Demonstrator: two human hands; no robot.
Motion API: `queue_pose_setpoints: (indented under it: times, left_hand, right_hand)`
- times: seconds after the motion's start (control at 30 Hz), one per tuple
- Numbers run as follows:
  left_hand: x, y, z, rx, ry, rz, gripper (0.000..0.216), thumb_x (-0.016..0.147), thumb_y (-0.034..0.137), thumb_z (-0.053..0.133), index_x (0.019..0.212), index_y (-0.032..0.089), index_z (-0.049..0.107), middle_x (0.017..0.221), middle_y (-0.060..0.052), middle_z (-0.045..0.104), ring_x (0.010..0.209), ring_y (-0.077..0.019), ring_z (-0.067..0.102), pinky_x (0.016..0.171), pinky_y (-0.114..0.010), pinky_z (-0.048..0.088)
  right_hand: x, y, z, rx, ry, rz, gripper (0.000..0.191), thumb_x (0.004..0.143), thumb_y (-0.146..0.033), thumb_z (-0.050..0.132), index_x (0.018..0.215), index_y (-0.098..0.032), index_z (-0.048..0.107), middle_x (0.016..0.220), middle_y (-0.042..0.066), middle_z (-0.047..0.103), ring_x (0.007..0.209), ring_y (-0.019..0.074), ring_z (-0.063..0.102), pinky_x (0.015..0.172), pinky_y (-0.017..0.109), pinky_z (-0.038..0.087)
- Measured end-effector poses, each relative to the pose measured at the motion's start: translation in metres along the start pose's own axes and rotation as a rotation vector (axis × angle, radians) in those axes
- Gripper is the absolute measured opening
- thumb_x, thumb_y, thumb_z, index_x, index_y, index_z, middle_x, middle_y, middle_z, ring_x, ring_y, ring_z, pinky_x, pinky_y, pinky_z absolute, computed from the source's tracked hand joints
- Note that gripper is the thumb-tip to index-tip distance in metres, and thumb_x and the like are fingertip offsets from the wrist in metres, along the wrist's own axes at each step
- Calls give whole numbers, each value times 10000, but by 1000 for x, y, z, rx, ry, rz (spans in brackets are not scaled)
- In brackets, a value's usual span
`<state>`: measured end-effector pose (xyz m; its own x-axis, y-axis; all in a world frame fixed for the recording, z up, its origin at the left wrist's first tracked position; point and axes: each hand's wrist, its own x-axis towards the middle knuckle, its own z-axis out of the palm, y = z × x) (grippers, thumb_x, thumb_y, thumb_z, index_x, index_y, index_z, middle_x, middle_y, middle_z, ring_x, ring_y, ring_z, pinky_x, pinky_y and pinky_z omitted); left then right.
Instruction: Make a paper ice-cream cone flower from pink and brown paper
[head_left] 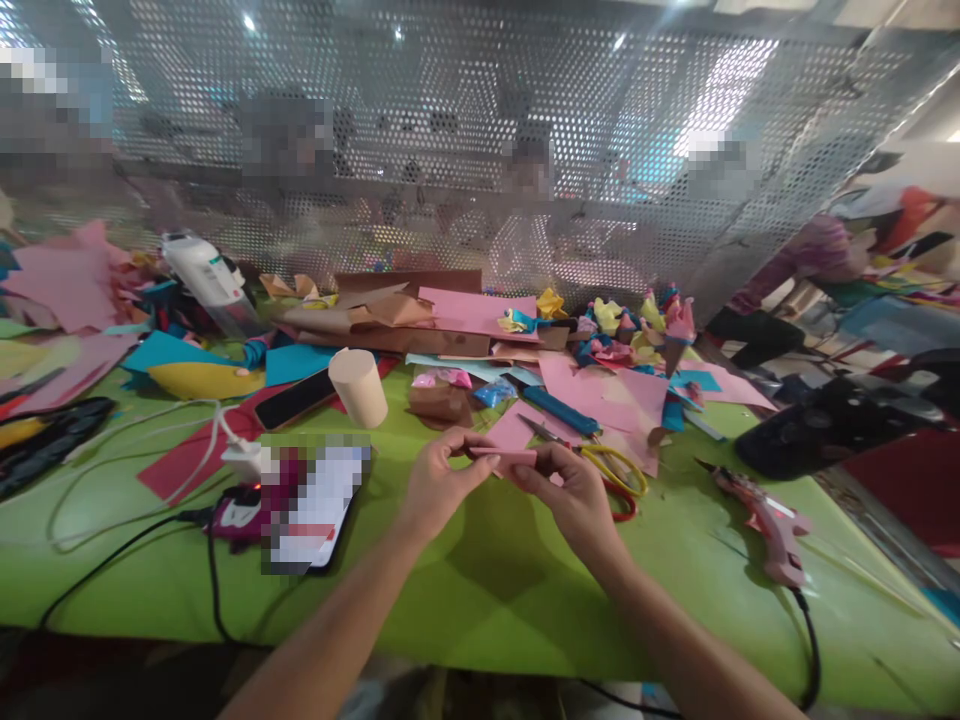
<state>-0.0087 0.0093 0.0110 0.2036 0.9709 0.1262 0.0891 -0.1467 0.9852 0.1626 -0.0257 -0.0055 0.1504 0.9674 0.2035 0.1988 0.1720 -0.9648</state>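
Over the green tabletop [480,625], the left hand [439,485] has its grip clamped on one end of a small pink paper piece [510,456], the right hand [576,495] likewise on the other. Just beside the right hand I see yellow-handled scissors [609,450], then a blue tool [561,410]. Leftward sit a beige cylinder [358,388] and a lit phone [321,508]; well right, a pink glue gun [771,525].

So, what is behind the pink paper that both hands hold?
Behind the pink paper, a flat pink sheet and scissors show. The right hand hides part of the scissors; what the paper covers is unseen.
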Motion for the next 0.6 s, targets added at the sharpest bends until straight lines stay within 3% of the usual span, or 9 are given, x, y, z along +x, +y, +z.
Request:
queue_pose_setpoints:
  times: [0.6]
  left_hand:
    - [1,-8,0,-66,6,-32,168,768,321,711,846,172,711,845,-37,719,816,-169,641,754,-269,489]
  right_hand:
    - [1,2,-1,156,-30,162,236,680,-396,787,721,-188,683,637,-3,622,588,138,510,552,252,408]
